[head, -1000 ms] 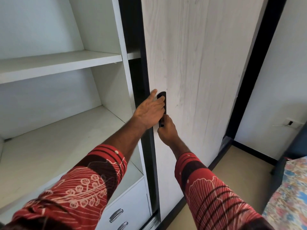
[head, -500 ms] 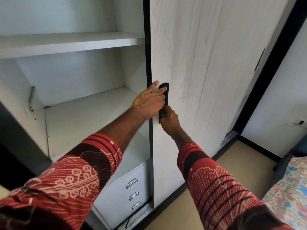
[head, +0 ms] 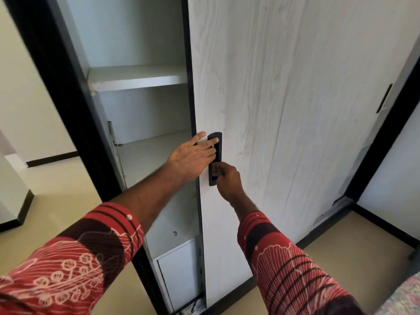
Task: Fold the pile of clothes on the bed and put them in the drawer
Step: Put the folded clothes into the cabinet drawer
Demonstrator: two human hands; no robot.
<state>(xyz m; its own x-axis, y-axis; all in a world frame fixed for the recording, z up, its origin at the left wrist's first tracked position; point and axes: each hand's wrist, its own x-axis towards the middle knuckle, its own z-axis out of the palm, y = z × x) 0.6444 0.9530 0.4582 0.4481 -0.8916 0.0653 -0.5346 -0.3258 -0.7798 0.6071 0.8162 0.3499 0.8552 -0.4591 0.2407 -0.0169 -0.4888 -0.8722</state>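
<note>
Head view, and both hands are on the black handle [head: 215, 159] set into the pale wood-grain door [head: 284, 110] of the wardrobe. Left hand [head: 193, 156] is up top: fingers [head: 210, 142] straight and close together, tips laid into the upper part of the handle recess, thumb sticking out along the door's edge. Right hand [head: 227, 178] is just below it, fingers curled into the lower part of the recess, hooked on the handle. The two hands are nearly touching, left above right. Both arms reach forward in red patterned sleeves [head: 75, 264].

To the left of the door, a narrow slice of the wardrobe interior shows: a white shelf [head: 138, 77] up high, another shelf surface [head: 154, 153] level with the hands, both bare where visible. Low down in that gap sits a white drawer front [head: 179, 271], partly hidden by the door's edge; whether it is pushed fully in I cannot tell. A black frame post [head: 68, 98] bounds the opening on the left. A second dark handle [head: 384, 98] shows far right on the next panel.

Cream floor [head: 54, 201] spreads out left and right of the wardrobe. In the bottom right corner, a sliver of floral bedding [head: 402, 296] marks the bed; no clothes pile shows in this shot
</note>
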